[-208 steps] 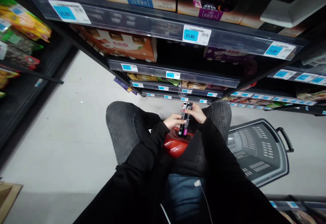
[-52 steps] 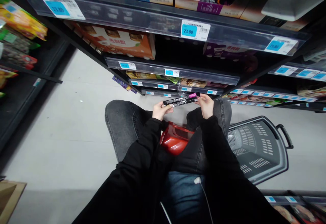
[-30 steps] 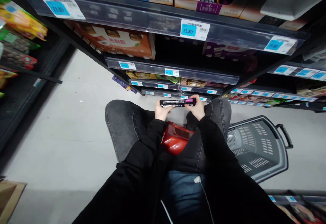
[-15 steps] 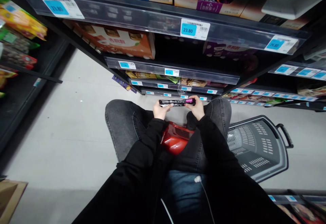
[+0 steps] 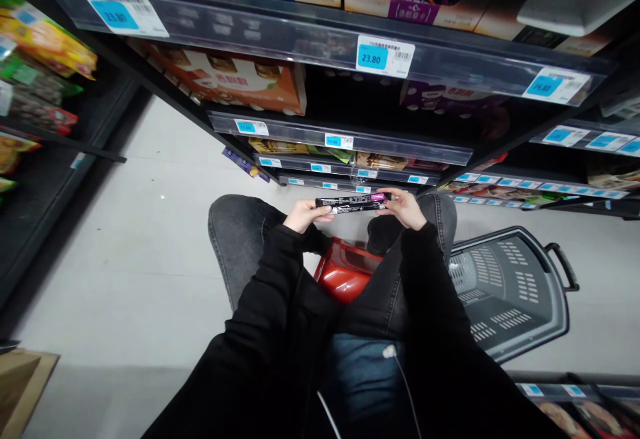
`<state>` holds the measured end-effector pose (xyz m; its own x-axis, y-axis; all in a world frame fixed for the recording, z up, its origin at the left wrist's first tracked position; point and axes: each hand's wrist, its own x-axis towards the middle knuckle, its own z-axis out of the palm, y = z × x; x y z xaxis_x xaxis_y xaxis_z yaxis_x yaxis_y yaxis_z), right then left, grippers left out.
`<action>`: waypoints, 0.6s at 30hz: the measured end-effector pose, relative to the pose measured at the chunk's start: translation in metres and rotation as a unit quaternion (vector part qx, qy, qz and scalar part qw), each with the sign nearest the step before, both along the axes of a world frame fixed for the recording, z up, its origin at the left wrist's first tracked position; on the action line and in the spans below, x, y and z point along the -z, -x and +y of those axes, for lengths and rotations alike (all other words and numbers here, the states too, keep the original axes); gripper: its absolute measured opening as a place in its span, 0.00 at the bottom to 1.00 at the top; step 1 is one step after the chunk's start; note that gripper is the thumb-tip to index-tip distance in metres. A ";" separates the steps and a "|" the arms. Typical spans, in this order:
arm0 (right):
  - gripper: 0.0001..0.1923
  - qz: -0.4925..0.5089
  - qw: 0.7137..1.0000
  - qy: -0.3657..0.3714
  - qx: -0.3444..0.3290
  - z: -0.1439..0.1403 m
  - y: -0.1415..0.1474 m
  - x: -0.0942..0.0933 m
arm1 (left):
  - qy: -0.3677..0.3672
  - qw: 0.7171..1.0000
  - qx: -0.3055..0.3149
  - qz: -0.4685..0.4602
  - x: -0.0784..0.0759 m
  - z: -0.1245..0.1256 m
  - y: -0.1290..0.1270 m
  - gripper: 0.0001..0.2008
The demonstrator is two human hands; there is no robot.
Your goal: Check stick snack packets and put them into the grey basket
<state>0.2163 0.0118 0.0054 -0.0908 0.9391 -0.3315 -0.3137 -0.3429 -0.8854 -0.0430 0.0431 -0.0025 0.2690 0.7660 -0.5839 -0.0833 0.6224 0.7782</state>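
The long black packet (image 5: 353,203) with the pink end was held flat and sideways over the person's knees, left hand (image 5: 304,213) pinching its left end and right hand (image 5: 406,207) closed on the pink end, so both hands had a narrow grip on it. Right below the packet there was a red stool (image 5: 345,278) between the grey jeans, and just right of the packet's holder sat a grey shopping basket (image 5: 505,292) on the floor. Above the packet, shelf rails carried blue price tags, one reading 23.80 (image 5: 385,56), next to an orange box (image 5: 235,82).
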 end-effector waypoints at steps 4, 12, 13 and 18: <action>0.17 0.036 0.999 0.024 -0.013 0.003 0.000 -0.002 | 0.028 0.999 0.038 -0.026 -0.005 0.000 0.006 0.12; 0.14 -0.081 0.982 -0.061 0.158 -0.052 -0.053 -0.062 | 0.034 0.994 0.070 -0.076 -0.002 0.002 0.014 0.20; 0.14 -0.113 0.968 -0.075 0.209 -0.068 -0.071 -0.073 | 0.027 0.997 0.048 -0.053 0.001 0.004 0.015 0.18; 0.12 -0.297 0.822 -0.098 0.476 -0.160 -0.179 -0.091 | 0.027 0.996 -0.040 0.068 0.017 0.013 0.010 0.12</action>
